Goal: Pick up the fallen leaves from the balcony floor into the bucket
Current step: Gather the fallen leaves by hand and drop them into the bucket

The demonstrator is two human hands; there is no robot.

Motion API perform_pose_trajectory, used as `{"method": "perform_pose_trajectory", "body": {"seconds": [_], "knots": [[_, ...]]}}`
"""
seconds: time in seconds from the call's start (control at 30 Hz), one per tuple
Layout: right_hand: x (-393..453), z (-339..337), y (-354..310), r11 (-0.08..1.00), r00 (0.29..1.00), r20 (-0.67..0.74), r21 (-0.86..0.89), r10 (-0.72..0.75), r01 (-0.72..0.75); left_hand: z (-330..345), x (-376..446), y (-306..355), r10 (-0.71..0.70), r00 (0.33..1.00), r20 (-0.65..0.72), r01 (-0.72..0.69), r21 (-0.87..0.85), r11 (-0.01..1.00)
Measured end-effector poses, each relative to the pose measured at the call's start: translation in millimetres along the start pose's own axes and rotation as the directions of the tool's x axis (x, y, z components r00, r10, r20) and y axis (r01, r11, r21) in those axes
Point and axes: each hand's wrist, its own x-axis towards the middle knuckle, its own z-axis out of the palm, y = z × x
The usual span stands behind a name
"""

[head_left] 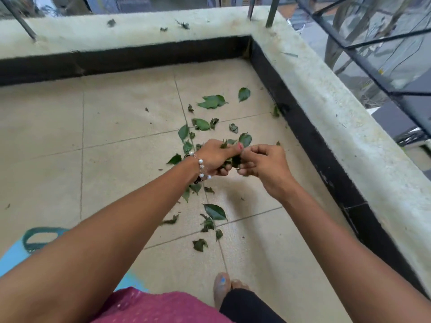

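Gripping a bunch of leaves [234, 159], both the left hand [213, 158] and right hand [264, 165] are meeting. Loose leaves [211, 101] are lying near the wall [326, 108]; the forearm is hiding most of the bucket [35, 238].

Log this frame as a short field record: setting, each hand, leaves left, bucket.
setting: tiled balcony floor with a low wall at the corner
left hand: grips a bunch of leaves; beaded bracelet on wrist
right hand: fingers curled at the same bunch, seemingly pinching it
leaves left: many scattered on the floor, such as a large leaf near the foot
bucket: blue rim, lower left, mostly hidden
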Motion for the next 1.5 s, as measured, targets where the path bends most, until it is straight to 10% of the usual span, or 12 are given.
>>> {"method": "perform_pose_trajectory", "body": {"seconds": [0.07, 0.13, 0.27, 0.47, 0.7, 0.83, 0.93, 1.33, 1.5], "knots": [[-7, 3, 15, 0.992, 0.999, 0.025, 0.124, 0.025, -0.028, -17, -5, -10, -0.041, 0.997, -0.06, 0.044, 0.05, 0.998], [-12, 8, 39, 0.994, 0.999, 0.036, -0.106, 0.009, -0.005, -29, -7, -16, -0.086, 0.98, -0.181, 0.093, 0.029, 0.995], [-37, 38, 76, 0.584, 0.91, 0.384, -0.778, 0.153, 0.23, -47, -7, -13, -0.164, 0.916, -0.366, 0.093, -0.204, 0.975], [-71, 66, 107, 0.324, 0.884, 0.467, -0.839, 0.014, 0.438, -44, -12, -19, -0.216, 0.905, -0.366, 0.122, -0.262, 0.957], [-59, 49, 116, 0.463, 0.821, 0.549, -0.694, -0.154, 0.551, -34, -13, -27, -0.211, 0.95, -0.23, 0.175, -0.168, 0.97], [-48, 37, 95, 0.781, 0.969, 0.203, -0.577, -0.144, 0.237, -39, -16, -37, -0.178, 0.963, -0.201, 0.164, -0.083, 0.983], [-35, 35, 68, 0.993, 1.0, -0.013, -0.118, -0.012, 0.01, -45, -22, -37, -0.226, 0.966, -0.126, 0.224, -0.032, 0.974], [-18, 79, 45, 0.605, 0.866, 0.197, -0.644, -0.46, 0.468, -44, -23, -36, -0.274, 0.93, -0.244, 0.15, -0.43, 0.89], [-32, 81, 43, 0.811, 0.914, 0.007, -0.458, -0.406, 0.364, -63, -26, -35, -0.22, 0.905, -0.365, 0.109, -0.301, 0.947]]}}
